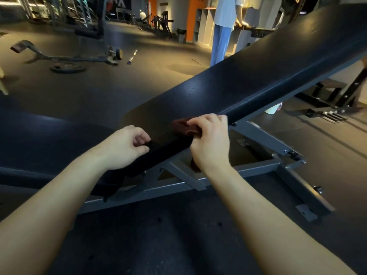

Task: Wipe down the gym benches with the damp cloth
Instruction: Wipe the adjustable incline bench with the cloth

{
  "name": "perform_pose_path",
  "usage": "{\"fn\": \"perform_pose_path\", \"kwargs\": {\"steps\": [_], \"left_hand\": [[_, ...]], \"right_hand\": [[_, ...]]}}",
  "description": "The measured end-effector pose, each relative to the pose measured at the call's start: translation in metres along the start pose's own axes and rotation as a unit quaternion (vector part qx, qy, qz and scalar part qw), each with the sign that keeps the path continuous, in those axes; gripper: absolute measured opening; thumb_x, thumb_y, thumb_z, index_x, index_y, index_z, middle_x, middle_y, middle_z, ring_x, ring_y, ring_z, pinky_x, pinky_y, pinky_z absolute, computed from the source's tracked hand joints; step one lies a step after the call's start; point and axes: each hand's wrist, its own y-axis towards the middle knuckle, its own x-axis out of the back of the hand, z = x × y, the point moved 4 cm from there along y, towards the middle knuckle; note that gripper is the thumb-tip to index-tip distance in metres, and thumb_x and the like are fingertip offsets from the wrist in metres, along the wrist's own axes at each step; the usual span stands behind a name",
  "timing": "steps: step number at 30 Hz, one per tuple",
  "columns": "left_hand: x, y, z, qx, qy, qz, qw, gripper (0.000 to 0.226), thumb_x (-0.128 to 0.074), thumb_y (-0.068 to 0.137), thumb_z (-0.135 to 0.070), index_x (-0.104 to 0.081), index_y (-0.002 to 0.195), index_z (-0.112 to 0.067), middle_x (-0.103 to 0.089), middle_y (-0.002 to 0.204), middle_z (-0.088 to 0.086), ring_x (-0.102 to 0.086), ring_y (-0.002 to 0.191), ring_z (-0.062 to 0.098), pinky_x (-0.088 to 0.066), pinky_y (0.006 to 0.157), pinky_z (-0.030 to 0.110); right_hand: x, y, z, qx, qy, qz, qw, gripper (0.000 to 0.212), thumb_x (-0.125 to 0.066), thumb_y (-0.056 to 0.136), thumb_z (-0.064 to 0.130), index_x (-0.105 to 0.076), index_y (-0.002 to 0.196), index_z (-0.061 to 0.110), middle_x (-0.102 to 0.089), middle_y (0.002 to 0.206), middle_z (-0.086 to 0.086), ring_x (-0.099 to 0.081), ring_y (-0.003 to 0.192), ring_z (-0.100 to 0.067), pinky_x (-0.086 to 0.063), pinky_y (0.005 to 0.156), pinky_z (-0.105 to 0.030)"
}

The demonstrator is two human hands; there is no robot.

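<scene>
Gripping a bunched red cloth (184, 127) against the near edge of the black pad (248, 76), the right hand (210, 139) has its fingers curled round it, at 3 o'clock of the left hand (125, 145). The left hand's fingers are curled, pinching dark fabric (111, 181) that drapes over the same edge and hangs toward 7 o'clock, in front of the grey frame (178, 187). Pad rises toward 2 o'clock; a person in blue (222, 26) stands at 1 o'clock, a plate (67, 67) lies at 10 o'clock

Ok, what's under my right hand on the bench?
A reddish-brown cloth, bunched against the bench pad edge. The right hand covers most of it, so its full extent is hidden.
</scene>
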Motion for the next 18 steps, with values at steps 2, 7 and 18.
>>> {"fn": "perform_pose_path", "kwargs": {"steps": [2,7,18], "left_hand": [[-0.010,-0.004,-0.002,-0.002,-0.002,-0.031,1.000,0.021,-0.071,0.092,-0.027,-0.064,0.111,-0.031,-0.054,0.106,-0.012,-0.054,0.101,0.007,-0.043,0.090,0.027],[-0.022,-0.014,-0.031,0.062,-0.023,-0.073,0.995,0.028,-0.068,0.091,-0.017,-0.064,0.118,-0.023,-0.047,0.114,-0.007,-0.046,0.113,0.014,-0.042,0.100,0.033],[0.084,0.006,-0.238,0.292,-0.340,0.233,0.863,0.025,-0.068,0.092,-0.013,-0.067,0.117,-0.010,-0.071,0.107,0.000,-0.064,0.095,0.014,-0.046,0.075,0.027]], "right_hand": [[0.008,-0.006,-0.018,-0.042,0.002,-0.004,0.999,0.035,-0.063,0.078,-0.006,-0.074,0.101,0.018,-0.061,0.106,0.003,-0.044,0.109,-0.019,-0.045,0.077,-0.025],[0.024,-0.019,-0.033,-0.213,0.084,0.130,0.965,0.041,-0.065,0.080,-0.008,-0.073,0.096,0.028,-0.062,0.103,0.013,-0.051,0.107,-0.008,-0.036,0.088,-0.001],[0.215,0.108,0.060,-0.408,0.231,0.246,0.849,0.045,-0.066,0.092,-0.003,-0.068,0.126,0.026,-0.072,0.108,0.015,-0.067,0.100,0.008,-0.049,0.092,-0.009]]}}
